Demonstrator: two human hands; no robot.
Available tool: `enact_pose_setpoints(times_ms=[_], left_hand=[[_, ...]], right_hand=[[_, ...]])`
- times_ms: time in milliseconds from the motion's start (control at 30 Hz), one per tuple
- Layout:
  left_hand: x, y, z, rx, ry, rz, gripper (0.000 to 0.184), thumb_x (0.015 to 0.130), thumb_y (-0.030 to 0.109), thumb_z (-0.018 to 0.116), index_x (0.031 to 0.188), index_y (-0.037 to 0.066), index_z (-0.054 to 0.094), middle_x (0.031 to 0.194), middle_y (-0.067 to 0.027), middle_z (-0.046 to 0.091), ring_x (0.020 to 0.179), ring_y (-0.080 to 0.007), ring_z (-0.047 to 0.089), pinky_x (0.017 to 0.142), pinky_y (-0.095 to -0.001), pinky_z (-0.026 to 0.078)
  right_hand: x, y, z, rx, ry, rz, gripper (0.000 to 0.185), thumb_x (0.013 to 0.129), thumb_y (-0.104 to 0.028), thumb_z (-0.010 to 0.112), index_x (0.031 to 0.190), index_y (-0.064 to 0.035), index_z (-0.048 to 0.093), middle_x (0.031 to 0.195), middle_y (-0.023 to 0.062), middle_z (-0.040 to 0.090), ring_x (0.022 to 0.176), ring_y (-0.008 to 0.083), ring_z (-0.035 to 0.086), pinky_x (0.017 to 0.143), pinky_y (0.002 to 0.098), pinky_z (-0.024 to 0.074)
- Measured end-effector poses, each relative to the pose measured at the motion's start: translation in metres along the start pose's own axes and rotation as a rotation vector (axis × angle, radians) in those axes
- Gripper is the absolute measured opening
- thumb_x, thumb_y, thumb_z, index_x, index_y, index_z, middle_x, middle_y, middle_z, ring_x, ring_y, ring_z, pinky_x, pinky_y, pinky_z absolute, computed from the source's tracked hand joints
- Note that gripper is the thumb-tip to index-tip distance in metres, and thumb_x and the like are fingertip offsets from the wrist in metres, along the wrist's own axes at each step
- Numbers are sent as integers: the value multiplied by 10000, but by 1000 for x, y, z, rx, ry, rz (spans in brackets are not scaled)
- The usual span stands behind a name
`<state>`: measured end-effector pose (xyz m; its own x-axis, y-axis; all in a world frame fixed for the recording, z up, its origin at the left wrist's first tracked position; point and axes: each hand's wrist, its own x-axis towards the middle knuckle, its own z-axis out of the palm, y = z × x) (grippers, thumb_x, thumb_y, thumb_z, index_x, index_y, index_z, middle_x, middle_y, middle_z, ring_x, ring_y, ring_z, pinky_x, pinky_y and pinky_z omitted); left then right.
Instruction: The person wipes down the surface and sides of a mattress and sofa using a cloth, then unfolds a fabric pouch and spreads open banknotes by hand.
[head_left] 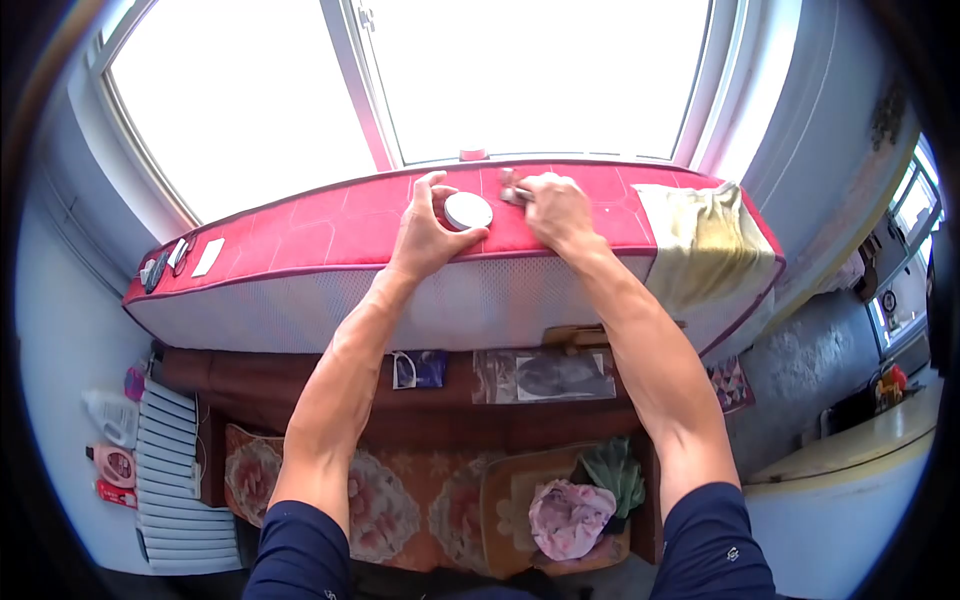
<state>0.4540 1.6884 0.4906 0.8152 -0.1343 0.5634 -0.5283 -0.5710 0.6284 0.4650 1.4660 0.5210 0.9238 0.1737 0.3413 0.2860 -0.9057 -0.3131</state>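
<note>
My left hand [432,228] curves its thumb and fingers around a round white object [468,211], like a lid or a shallow jar, on the red quilted cover [340,225]. Just to its right, my right hand [558,211] is closed over the same cover. From its fingers sticks out a small silver-and-brownish object [512,190], partly hidden by the hand and too blurred to name. The two hands are apart, with a strip of red cloth between them.
A stained yellowish cloth [705,240] hangs over the cover's right end. Eyeglasses [180,257] and a white card [208,257] lie at its left end. Below are a blue packet [419,369], a clear plastic bag [545,376] and a pink cloth bundle [571,518]. Windows stand behind.
</note>
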Motion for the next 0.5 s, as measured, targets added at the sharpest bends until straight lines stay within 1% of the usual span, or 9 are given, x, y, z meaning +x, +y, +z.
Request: enact_pose_setpoints(times_ms=[33, 100, 167, 200, 233, 333, 367, 433, 500], left_hand=[[1, 0, -1, 21, 23, 48, 985, 723, 254, 953, 1453, -38, 359, 1267, -214, 633, 1142, -290, 675, 979, -373, 584], [-2, -1, 2, 21, 51, 18, 970, 735, 251, 944, 1458, -17, 356, 1270, -207, 624, 1167, -295, 662, 1017, -388, 568], [-2, -3, 2, -10, 98, 113, 935, 744, 243, 937, 1444, -5, 370, 1252, -194, 625, 1181, -289, 652, 1046, -401, 548], [-4, -3, 3, 0, 134, 137, 899, 751, 238, 932, 1423, 0, 383, 1235, -179, 629, 1172, -284, 652, 1060, -405, 536], [-3, -5, 4, 15, 172, 169, 884, 757, 246, 929, 1412, 2, 388, 1236, -173, 631, 1159, -271, 654, 1043, -395, 544], [-3, -1, 3, -16, 235, 140, 861, 784, 252, 910, 1409, -12, 382, 1217, -170, 639, 1170, -252, 648, 1040, -384, 544], [-2, 1, 2, -24, 239, 143, 861, 784, 252, 910, 1409, -12, 382, 1217, -170, 639, 1170, -252, 648, 1040, -384, 544], [-7, 4, -4, -215, 248, 29, 824, 796, 265, 894, 1373, -61, 406, 1290, -217, 576, 1183, -286, 639, 1035, -381, 549], [-19, 4, -14, -507, 355, 2, 798, 810, 245, 876, 1362, -110, 422, 1395, -230, 476, 1205, -288, 625, 1047, -376, 551]], right_hand=[[-3, 12, 1, -3, 100, 47, 235, 1046, -209, 552, 1065, -110, 764, 999, 143, 749, 895, 318, 713, 848, 427, 586], [-13, 40, 9, 18, 341, 59, 216, 1006, -190, 589, 1106, -85, 749, 1002, 150, 742, 921, 328, 695, 859, 431, 578], [-20, 56, 16, 78, 339, 236, 221, 949, -191, 642, 1100, -66, 744, 1067, 145, 737, 1040, 325, 671, 924, 447, 553], [-22, 46, 4, 162, 294, 323, 254, 910, -201, 659, 1112, -71, 739, 1197, 139, 708, 1158, 324, 622, 1004, 463, 508], [-21, 45, 3, 119, 290, 290, 277, 926, -241, 653, 1122, -62, 733, 1291, 119, 674, 1193, 322, 601, 1043, 466, 481], [-12, 50, 14, -26, 356, 265, 298, 944, -291, 637, 1127, -78, 735, 1316, 101, 657, 1232, 313, 581, 1054, 468, 467], [-12, 50, 11, -30, 270, 314, 306, 950, -308, 630, 1130, -86, 738, 1311, 102, 663, 1234, 322, 586, 1047, 468, 474], [-10, 48, 0, 25, 131, 417, 311, 965, -340, 609, 1132, -120, 751, 1263, 134, 701, 1202, 359, 632, 1004, 474, 510], [-3, 53, -1, 119, 134, 484, 308, 966, -348, 608, 1130, -133, 755, 1196, 167, 725, 1140, 386, 670, 969, 489, 533]])
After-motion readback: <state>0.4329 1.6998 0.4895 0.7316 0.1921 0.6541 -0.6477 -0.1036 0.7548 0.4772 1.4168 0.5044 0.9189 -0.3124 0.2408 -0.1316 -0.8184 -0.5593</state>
